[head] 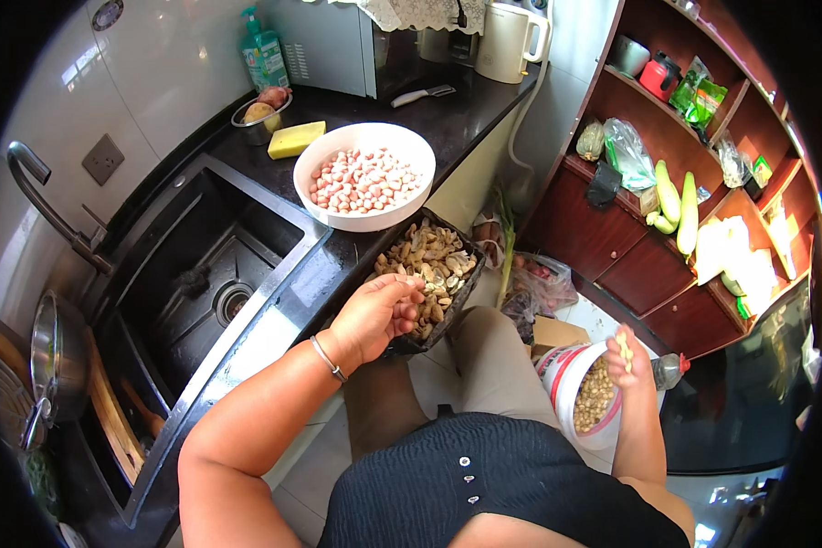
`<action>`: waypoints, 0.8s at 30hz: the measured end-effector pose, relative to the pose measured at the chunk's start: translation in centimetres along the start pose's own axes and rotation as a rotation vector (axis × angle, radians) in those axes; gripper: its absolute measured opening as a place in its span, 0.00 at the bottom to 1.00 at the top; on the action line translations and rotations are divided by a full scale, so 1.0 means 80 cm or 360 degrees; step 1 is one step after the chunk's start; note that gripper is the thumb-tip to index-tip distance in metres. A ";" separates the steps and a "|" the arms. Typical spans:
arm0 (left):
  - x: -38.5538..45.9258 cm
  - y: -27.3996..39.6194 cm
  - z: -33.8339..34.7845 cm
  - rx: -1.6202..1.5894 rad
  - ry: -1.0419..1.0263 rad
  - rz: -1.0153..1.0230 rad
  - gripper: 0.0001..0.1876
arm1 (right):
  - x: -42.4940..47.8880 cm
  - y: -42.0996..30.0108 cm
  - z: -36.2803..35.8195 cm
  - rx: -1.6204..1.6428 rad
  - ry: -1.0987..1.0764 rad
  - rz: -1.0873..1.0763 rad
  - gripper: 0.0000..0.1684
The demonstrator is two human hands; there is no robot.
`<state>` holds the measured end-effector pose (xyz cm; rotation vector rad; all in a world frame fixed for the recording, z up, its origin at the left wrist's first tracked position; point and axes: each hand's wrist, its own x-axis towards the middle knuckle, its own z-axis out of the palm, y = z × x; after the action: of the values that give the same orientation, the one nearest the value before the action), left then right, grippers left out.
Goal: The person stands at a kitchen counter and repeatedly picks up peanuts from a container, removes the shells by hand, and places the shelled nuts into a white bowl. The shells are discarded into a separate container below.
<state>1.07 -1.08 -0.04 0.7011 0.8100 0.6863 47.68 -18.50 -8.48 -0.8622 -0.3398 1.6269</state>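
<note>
My left hand (381, 312) is over a black bin (460, 309) filled with peanut shells (426, 253). Its thumb and fingers are drawn together; whether a shell piece is pinched between them is unclear against the shells behind. Off to the right, my right hand (622, 359) holds a few pale unshelled peanuts (624, 351). It is raised beside the mouth of a white bucket (560, 373) with a red band. More unshelled peanuts (594, 397) lie inside that bucket. Shelled pink peanuts (366, 179) lie in a white bowl (363, 222) on the counter, beyond my left hand.
A black sink (198, 274) lies left of the bowl. Behind the bowl are a yellow sponge (296, 140), a white-handled knife or peeler (422, 95) and an electric kettle (510, 44). Plastic bags (538, 277) and a bottle (668, 372) are on the floor near a wooden cabinet (647, 274).
</note>
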 end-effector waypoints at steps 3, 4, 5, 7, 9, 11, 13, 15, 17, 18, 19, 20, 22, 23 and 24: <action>0.000 -0.007 -0.007 -0.0150 -0.0035 -0.0098 0.12 | 0.061 0.016 0.158 0.0100 0.0050 0.0045 0.12; 0.000 -0.009 -0.006 -0.0217 -0.0049 -0.0118 0.14 | 0.077 0.030 0.200 0.0117 -0.0141 0.0100 0.13; 0.000 -0.011 -0.006 -0.0284 -0.0059 -0.0134 0.16 | 0.091 0.044 0.237 0.0133 -0.0337 0.0157 0.13; 0.001 -0.013 -0.002 -0.0348 -0.0035 -0.0155 0.24 | 0.111 0.073 0.308 0.0018 -0.0491 0.0217 0.14; -0.008 -0.009 0.009 -0.0519 -0.0060 -0.0070 0.30 | 0.130 0.107 0.366 -0.0119 -0.0562 0.0110 0.12; -0.011 -0.006 0.012 -0.0636 -0.0259 0.0014 0.38 | 0.152 0.143 0.397 -0.0360 -0.0471 -0.0273 0.10; -0.007 -0.006 0.012 -0.0783 -0.0274 0.0084 0.37 | 0.160 0.175 0.424 -0.0909 -0.0426 -0.0855 0.09; -0.005 -0.011 0.007 -0.0831 -0.0096 0.0151 0.36 | 0.160 0.188 0.433 -0.1443 -0.0509 -0.1451 0.11; 0.004 -0.019 -0.008 -0.0909 -0.0233 0.0228 0.34 | 0.161 0.201 0.440 -0.1772 -0.0619 -0.1877 0.12; 0.004 -0.020 -0.007 -0.1037 -0.0375 0.0225 0.30 | 0.157 0.203 0.445 -0.1825 -0.0662 -0.1992 0.12; 0.003 -0.021 -0.007 -0.1058 -0.0329 0.0228 0.30 | 0.153 0.202 0.451 -0.1876 -0.0704 -0.2108 0.13; 0.001 -0.021 -0.006 -0.1079 -0.0284 0.0231 0.29 | 0.154 0.202 0.452 -0.1908 -0.0679 -0.2156 0.13; -0.005 -0.020 -0.003 -0.1116 -0.0267 0.0268 0.26 | 0.153 0.200 0.450 -0.1966 -0.0622 -0.2250 0.13; -0.001 -0.025 -0.008 -0.1124 -0.0321 0.0284 0.25 | 0.155 0.200 0.448 -0.1991 -0.0634 -0.2279 0.13; 0.006 -0.029 -0.015 -0.1131 -0.0377 0.0310 0.23 | 0.158 0.200 0.446 -0.2014 -0.0651 -0.2313 0.13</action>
<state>0.93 -1.74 -2.62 0.2035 0.2408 0.9746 11.14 -2.37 1.17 -0.7421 -1.8727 0.0199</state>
